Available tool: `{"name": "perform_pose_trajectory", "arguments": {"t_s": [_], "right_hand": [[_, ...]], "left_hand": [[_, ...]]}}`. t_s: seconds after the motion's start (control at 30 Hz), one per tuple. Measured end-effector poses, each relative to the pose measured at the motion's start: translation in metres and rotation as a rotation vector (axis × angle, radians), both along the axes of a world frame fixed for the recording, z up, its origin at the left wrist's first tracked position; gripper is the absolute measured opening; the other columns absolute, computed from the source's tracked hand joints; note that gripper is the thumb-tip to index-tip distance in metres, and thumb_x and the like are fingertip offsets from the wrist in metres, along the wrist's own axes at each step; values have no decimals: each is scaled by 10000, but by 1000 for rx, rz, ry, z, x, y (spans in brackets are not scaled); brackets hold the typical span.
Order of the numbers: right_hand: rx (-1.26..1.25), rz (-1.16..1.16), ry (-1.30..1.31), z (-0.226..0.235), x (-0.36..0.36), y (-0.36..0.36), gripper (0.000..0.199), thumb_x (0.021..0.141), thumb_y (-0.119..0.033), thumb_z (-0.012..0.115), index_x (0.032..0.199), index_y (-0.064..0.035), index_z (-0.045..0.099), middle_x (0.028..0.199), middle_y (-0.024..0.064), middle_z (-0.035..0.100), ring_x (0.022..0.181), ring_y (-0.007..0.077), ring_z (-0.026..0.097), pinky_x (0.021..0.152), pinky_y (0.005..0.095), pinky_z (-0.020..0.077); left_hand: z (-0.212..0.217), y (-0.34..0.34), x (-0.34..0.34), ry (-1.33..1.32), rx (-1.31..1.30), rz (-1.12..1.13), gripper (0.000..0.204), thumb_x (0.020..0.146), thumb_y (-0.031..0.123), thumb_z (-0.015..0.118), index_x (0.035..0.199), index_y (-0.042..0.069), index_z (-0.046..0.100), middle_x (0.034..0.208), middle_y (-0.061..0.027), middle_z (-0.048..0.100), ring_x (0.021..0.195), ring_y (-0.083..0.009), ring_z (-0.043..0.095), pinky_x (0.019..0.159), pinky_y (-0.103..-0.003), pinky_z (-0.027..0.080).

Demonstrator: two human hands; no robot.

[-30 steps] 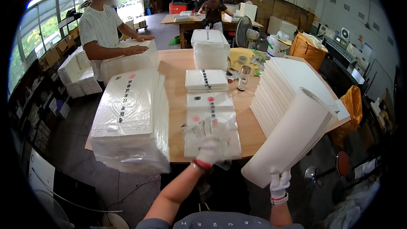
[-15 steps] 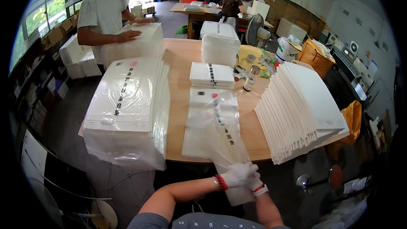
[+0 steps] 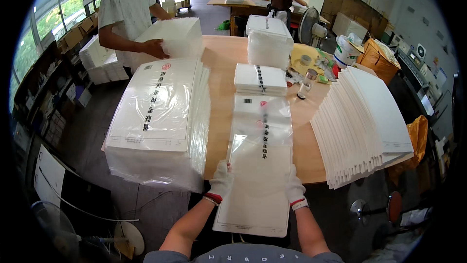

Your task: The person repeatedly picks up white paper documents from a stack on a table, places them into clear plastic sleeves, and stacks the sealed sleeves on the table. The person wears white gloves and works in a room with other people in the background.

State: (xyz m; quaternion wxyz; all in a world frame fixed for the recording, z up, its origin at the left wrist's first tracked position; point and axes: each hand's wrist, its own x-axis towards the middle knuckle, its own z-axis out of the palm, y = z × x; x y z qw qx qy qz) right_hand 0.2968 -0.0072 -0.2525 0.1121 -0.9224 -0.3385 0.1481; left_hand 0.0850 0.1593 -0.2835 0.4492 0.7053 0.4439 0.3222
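My gloved left hand (image 3: 221, 181) and right hand (image 3: 294, 187) have their fingers clamped on the two long edges of one white sheet (image 3: 258, 190), half inside a clear bag (image 3: 261, 122) at the counter (image 3: 224, 92) edge. Both forearms reach straight forward. Three big stacks flank it: bagged sheets (image 3: 158, 117) left, white sheets (image 3: 365, 122) right, a smaller pile (image 3: 260, 79) ahead.

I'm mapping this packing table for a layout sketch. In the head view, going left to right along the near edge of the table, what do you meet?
Tall stack of clear-bagged white sheets → left hand → clear bag with a white sheet, held at both sides → right hand → fanned row of white boards.
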Motion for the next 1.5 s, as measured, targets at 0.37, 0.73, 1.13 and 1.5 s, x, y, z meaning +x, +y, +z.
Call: {"name": "perform_pose_trajectory", "arguments": {"t_s": [0.37, 0.73, 1.13, 1.5], "right_hand": [[218, 227, 252, 16, -58, -83, 670, 903, -324, 400, 1415, -93, 35, 930, 290, 594, 787, 460, 582, 669, 553, 439], [421, 650, 85, -17, -148, -227, 536, 801, -227, 559, 1277, -16, 432, 642, 189, 563, 563, 303, 578, 507, 443, 463], [808, -626, 906, 67, -97, -208, 334, 859, -148, 544, 1165, -21, 507, 936, 125, 628, 827, 180, 618, 758, 315, 500], [1008, 173, 1438, 130, -143, 6, 296, 893, -125, 506, 1156, 9, 504, 1097, 83, 549, 954, 141, 524, 820, 271, 450]], "left_hand": [[42, -82, -83, 276, 90, -137, 172, 816, 119, 525, 886, 29, 396, 816, -171, 522, 703, -375, 568, 588, -462, 446], [72, -180, -186, 301, 26, -471, 253, 771, 93, 623, 1015, 82, 561, 927, -164, 561, 794, -319, 592, 657, -389, 483], [140, -169, -112, -29, 164, -404, 100, 667, -54, 504, 697, 41, 491, 722, -101, 513, 633, -227, 556, 542, -315, 436], [248, -103, -165, -667, 517, -181, 281, 873, 316, 465, 705, 90, 471, 833, -69, 536, 674, -189, 524, 629, -300, 450]]}}
